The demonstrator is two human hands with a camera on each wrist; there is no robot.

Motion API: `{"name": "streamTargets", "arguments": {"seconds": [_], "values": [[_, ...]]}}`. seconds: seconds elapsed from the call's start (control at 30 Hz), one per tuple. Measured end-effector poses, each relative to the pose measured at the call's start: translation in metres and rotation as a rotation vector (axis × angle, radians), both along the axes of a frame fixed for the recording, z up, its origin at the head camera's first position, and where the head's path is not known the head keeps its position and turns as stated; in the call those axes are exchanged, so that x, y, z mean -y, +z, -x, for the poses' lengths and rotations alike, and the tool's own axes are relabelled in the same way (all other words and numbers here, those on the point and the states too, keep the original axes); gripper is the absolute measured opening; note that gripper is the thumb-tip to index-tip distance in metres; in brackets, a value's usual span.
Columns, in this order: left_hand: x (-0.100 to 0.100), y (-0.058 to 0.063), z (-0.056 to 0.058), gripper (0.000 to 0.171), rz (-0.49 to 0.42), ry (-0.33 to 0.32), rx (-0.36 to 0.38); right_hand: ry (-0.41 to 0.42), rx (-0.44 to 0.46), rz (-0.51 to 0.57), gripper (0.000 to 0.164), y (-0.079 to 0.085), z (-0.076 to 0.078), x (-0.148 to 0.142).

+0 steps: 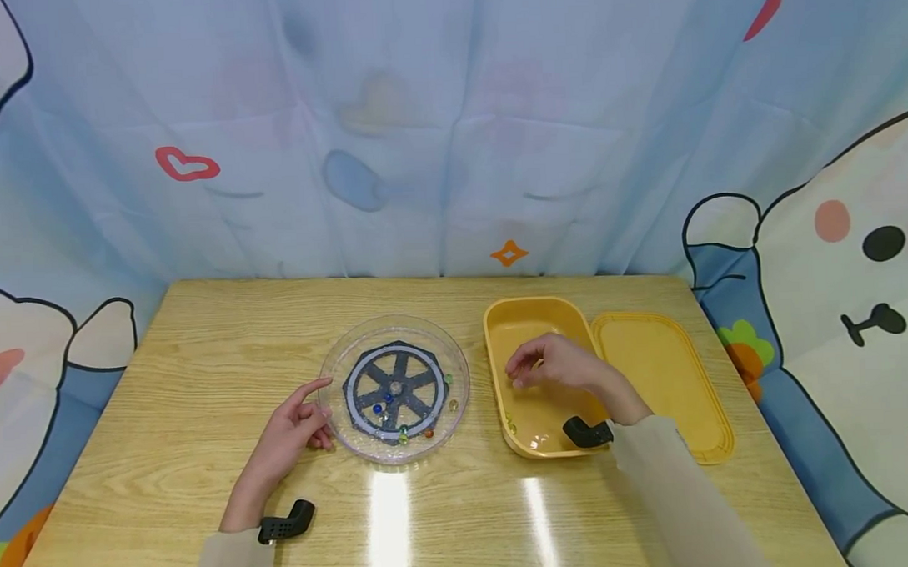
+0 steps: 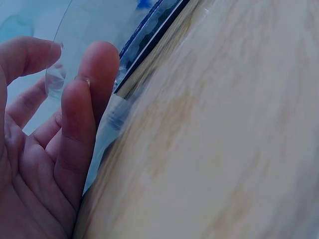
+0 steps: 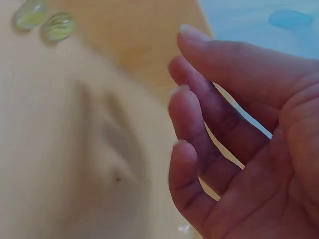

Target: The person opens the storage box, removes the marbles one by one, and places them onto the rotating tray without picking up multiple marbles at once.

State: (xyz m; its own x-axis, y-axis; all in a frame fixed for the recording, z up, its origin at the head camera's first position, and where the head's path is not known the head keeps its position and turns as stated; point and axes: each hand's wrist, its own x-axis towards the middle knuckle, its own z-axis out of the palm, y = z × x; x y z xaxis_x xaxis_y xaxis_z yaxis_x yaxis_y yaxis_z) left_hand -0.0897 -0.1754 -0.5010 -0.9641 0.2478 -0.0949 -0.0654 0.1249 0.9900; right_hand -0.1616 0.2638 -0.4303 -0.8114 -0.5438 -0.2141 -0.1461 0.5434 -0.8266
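A clear round dish stands left of centre in the head view, with several glass marbles in it. A dark spoked wheel shape with a pale ring shows through it; whether it lies in or under the dish, I cannot tell. At the dish's left rim is my left hand, index finger stretched to the edge, other fingers loosely bent. My right hand hovers over a yellow box, fingers loosely bent, nothing between them. Two yellow-green marbles lie in the box, apart from the fingertips.
A yellow lid lies flat against the box's right side. Beneath everything is a wooden table, with a patterned blue curtain behind and at both sides. Black wrist cameras sit by both cuffs.
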Motion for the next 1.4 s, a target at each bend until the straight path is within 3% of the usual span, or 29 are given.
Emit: {"name": "streamTargets", "arguments": {"seconds": [0.37,0.67,1.07,1.4], "values": [[0.000,-0.001,-0.001,0.049,-0.001,-0.007,-0.009,0.174,0.186,-0.028,0.019,-0.021,0.002,0.001],[0.000,0.001,-0.002,0.049,-0.013,0.001,0.000,0.307,0.124,-0.139,0.017,-0.023,0.004,0.008],[0.001,0.002,-0.001,0.049,0.006,0.003,0.001,0.291,0.064,-0.242,0.014,-0.020,0.001,0.019],[-0.001,0.002,-0.001,0.049,0.006,0.002,0.005,0.280,0.139,-0.138,0.010,-0.019,0.006,0.011]]}}
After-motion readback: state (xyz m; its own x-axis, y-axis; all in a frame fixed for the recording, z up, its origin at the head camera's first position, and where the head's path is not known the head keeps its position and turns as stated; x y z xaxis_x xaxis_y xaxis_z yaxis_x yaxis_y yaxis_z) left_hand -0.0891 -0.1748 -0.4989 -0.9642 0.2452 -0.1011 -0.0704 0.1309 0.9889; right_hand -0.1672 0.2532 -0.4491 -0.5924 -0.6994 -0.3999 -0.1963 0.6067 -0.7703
